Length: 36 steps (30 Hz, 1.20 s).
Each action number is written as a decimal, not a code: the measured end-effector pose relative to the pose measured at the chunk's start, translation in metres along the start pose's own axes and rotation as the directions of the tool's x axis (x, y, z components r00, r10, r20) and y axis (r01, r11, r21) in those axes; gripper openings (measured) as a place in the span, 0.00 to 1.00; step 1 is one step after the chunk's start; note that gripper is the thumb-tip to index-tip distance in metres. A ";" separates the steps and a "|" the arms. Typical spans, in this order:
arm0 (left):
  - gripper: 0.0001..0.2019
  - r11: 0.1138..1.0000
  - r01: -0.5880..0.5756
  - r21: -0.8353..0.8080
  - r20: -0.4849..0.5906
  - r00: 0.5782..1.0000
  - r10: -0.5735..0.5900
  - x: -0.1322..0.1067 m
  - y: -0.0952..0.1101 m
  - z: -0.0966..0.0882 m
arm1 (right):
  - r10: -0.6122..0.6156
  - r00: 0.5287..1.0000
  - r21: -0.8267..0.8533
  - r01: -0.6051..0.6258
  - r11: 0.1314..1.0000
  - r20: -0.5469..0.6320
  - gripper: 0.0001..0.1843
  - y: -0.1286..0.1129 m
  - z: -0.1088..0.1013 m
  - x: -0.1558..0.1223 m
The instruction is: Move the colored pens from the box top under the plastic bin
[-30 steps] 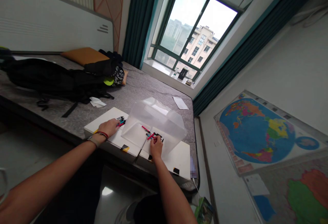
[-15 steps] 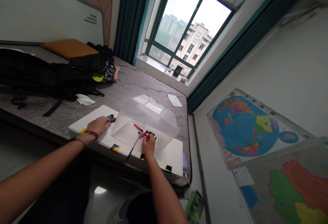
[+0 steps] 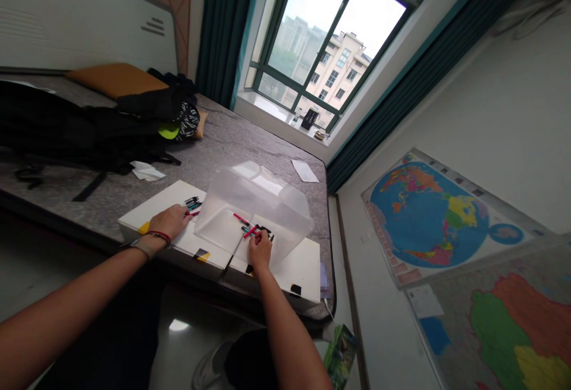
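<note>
Pens lie in two groups, one on either side of the left wall of a clear plastic bin (image 3: 270,201), which rests across two white boxes (image 3: 303,265). Just left of the bin, the dark and teal pens (image 3: 193,202) sit right beyond the fingertips of the left hand (image 3: 169,223), and a red pen (image 3: 194,213) touches them. Those fingers are drawn in, though from where I stand I can't tell whether they grip it. Within the bin's outline, the right hand (image 3: 260,251) reaches into the other group, its fingers bent and touching a second red pen (image 3: 250,232); whether it's pinched I can't tell. One more red pen (image 3: 241,219) lies near, farther into the bin, with black pens (image 3: 263,229) just past the right fingertips.
</note>
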State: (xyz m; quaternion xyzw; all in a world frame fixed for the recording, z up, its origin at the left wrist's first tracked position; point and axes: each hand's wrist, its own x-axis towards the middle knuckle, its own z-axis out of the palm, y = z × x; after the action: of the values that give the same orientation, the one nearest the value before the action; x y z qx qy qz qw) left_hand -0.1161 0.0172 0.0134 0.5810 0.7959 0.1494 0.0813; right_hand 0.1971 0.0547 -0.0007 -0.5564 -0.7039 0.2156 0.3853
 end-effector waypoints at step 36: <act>0.10 0.633 -0.663 -0.400 -0.270 0.745 0.610 -0.057 0.140 0.002 | 0.218 0.948 0.273 -0.278 0.921 0.232 0.33 -0.024 -0.034 0.011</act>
State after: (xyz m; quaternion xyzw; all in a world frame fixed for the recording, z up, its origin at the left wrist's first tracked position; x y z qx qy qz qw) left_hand 0.0282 0.0022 0.0558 0.7769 0.4811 0.3886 0.1182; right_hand 0.2078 0.0537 0.0404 -0.5519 -0.6208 0.4218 0.3636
